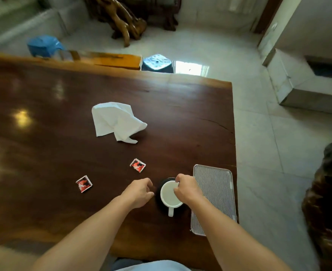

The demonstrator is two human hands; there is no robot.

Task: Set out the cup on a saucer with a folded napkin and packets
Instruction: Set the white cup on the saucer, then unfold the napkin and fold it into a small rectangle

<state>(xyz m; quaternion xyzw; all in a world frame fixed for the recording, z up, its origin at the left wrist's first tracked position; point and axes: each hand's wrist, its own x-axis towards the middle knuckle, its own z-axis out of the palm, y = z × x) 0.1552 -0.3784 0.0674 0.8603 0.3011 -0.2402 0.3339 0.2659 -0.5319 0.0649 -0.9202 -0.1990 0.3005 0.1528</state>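
Near the table's (43, 114) right-hand end, a white cup (170, 194) sits on a dark saucer (159, 194) that nearly melts into the dark wood; only a crescent of the saucer shows, the rest lying under the cup and the hand. The right hand (186, 189) reaches over the cup and pinches its far rim between fingers and thumb, covering that side of it, while the handle points back toward the person. The left hand (139, 192) is just beside the saucer with its fingers curled toward the edge; from where I stand I cannot tell whether they hold the saucer or merely hover by it. A ribbed metal tray (214, 184) lies just to the right of the saucer, along the table's right edge, with its near-left part hidden by the right forearm. The print on the two red-and-white sachets is too small to read: the near packet (84, 183) lies to the left of the hands, the far packet (137, 165) a little beyond them, well apart from each other. Farther out, toward the middle, the white napkin (116, 121) lies rumpled and loose. Bare wood stretches wide to the left and beyond the napkin, whereas on the right the tray takes up the strip to the edge. Beyond the far edge, a wooden bench (110, 59) and two blue stools, one (43, 45) blurred, the other (157, 62) glossy, are cut off by the tabletop.
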